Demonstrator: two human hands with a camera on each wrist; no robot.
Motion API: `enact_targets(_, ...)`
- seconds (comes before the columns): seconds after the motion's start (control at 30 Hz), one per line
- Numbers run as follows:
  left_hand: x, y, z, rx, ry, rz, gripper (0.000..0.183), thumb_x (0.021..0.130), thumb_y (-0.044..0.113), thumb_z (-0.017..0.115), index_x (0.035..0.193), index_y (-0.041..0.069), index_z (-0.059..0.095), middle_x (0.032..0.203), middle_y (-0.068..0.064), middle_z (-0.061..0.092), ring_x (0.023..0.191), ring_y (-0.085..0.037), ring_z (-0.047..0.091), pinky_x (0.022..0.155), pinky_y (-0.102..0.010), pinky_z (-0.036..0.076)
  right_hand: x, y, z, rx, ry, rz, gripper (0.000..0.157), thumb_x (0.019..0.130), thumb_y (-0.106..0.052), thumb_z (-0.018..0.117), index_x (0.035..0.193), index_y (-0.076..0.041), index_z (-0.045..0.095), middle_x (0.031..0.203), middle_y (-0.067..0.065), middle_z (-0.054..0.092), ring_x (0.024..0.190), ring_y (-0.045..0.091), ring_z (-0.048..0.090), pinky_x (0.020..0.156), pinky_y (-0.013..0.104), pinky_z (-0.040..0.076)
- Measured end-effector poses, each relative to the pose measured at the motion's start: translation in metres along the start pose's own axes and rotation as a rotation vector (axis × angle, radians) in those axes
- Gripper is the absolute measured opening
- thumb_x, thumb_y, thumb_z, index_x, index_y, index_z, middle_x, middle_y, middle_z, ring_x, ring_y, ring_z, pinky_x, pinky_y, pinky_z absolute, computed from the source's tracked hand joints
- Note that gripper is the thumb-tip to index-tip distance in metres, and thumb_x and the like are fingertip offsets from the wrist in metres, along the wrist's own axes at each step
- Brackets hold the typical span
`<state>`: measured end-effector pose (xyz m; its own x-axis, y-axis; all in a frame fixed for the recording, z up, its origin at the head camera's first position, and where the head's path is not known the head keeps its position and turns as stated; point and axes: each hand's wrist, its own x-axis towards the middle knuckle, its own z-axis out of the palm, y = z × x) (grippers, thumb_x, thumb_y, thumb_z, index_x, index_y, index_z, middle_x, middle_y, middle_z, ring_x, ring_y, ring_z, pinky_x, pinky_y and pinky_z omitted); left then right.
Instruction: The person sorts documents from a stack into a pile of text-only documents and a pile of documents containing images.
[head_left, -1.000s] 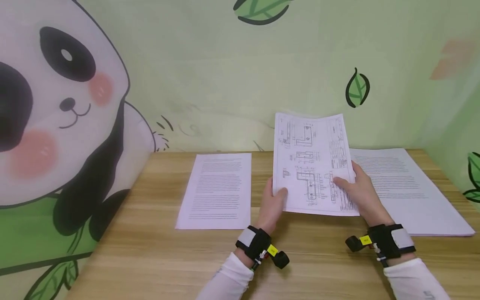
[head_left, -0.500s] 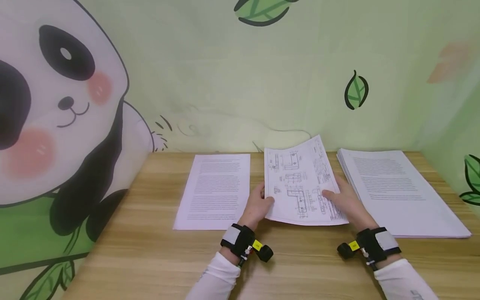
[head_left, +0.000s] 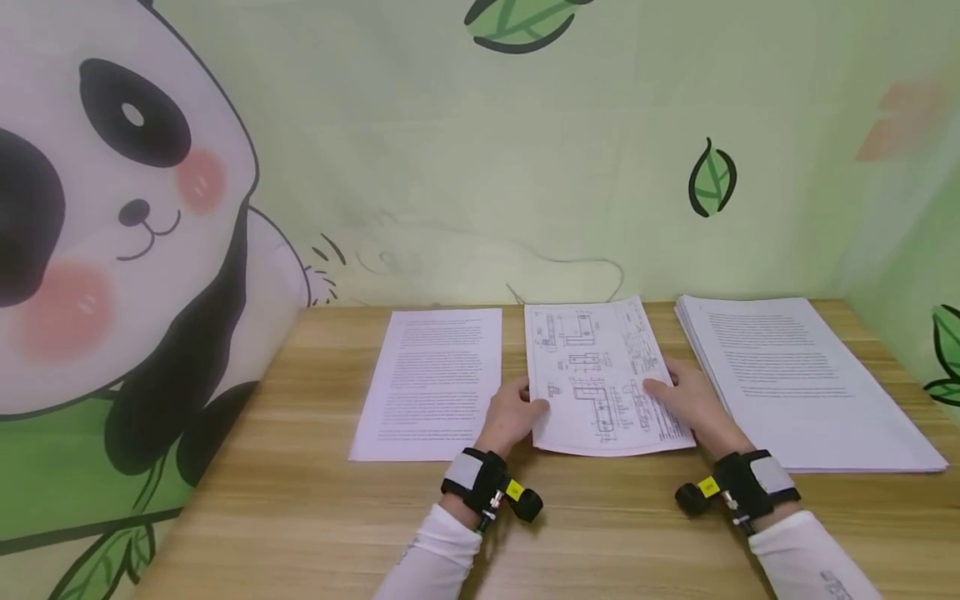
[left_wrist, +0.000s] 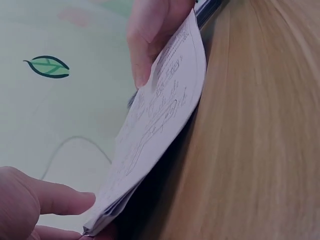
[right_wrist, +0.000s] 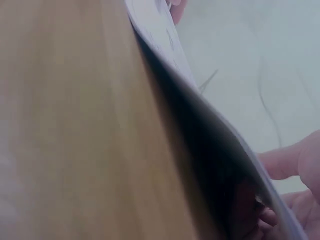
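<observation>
A small stack of paper sheets (head_left: 592, 417) with technical drawings on top is held between both hands, low over the table; a dark gap shows beneath it in both wrist views. My left hand (head_left: 512, 415) grips its left edge, thumb above and fingers underneath. At the left corner several layered edges of the sheets (left_wrist: 145, 125) show in the left wrist view. My right hand (head_left: 693, 404) pinches the right edge, its thumb on the drawing. Curled fingers (right_wrist: 267, 217) of that hand lie under the paper in the right wrist view.
On the wooden table (head_left: 300, 533), a printed text page (head_left: 435, 383) lies to the left of the drawings. A thicker stack of text pages (head_left: 825, 433) lies to the right. Behind the table stands a green wall covering (head_left: 420, 167) with a panda print.
Both hands have lowered the drawing sheets toward the table and shifted them slightly left. The sheets' far edge dropped and flattened. The text page and the thicker stack stayed in place.
</observation>
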<state>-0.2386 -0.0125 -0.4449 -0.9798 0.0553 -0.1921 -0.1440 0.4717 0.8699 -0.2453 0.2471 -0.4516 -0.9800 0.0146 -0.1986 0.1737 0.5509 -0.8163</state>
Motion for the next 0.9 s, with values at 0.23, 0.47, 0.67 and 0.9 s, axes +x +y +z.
enact_targets(0.23, 0.0, 0.0, -0.002, 0.031, 0.012, -0.002, 0.022, 0.084, 0.019, 0.06, 0.101, 0.007, 0.067, 0.081, -0.007, 0.061, 0.056, -0.015, 0.055, 0.044, -0.022, 0.041, 0.001, -0.005, -0.004, -0.097, -0.033, 0.001, 0.063, 0.097, -0.032, 0.043, 0.146, 0.001, 0.022, 0.127, 0.027, 0.051, 0.095, 0.03, 0.057, 0.08, 0.04, 0.048)
enact_targets(0.47, 0.0, 0.0, -0.006, 0.03, 0.03, -0.034, 0.029, 0.086, 0.021, 0.059, 0.111, 0.008, 0.067, 0.085, -0.006, 0.062, 0.061, -0.014, 0.057, 0.044, -0.022, 0.045, -0.005, -0.011, -0.011, -0.251, -0.015, -0.023, 0.057, 0.096, -0.03, 0.042, 0.141, 0.005, 0.034, 0.114, 0.026, 0.06, 0.084, 0.026, 0.058, 0.065, 0.03, 0.047)
enact_targets(0.67, 0.001, -0.001, -0.007, 0.085, 0.097, -0.022, 0.024, 0.089, 0.025, 0.056, 0.102, 0.01, 0.069, 0.08, -0.006, 0.061, 0.061, -0.015, 0.054, 0.047, -0.023, 0.039, -0.021, -0.023, -0.034, -0.411, 0.052, -0.14, 0.057, 0.095, -0.031, 0.045, 0.132, 0.012, 0.043, 0.121, 0.037, 0.055, 0.09, 0.037, 0.06, 0.064, 0.037, 0.049)
enact_targets(0.9, 0.0, 0.006, -0.004, 0.102, 0.123, 0.002, 0.039, 0.09, 0.027, 0.054, 0.125, 0.01, 0.061, 0.107, -0.008, 0.067, 0.083, -0.018, 0.059, 0.06, -0.025, 0.046, -0.029, -0.017, -0.074, -0.377, 0.188, -0.162, 0.063, 0.096, -0.04, 0.04, 0.134, 0.009, 0.041, 0.118, 0.039, 0.052, 0.094, 0.046, 0.057, 0.06, 0.04, 0.049)
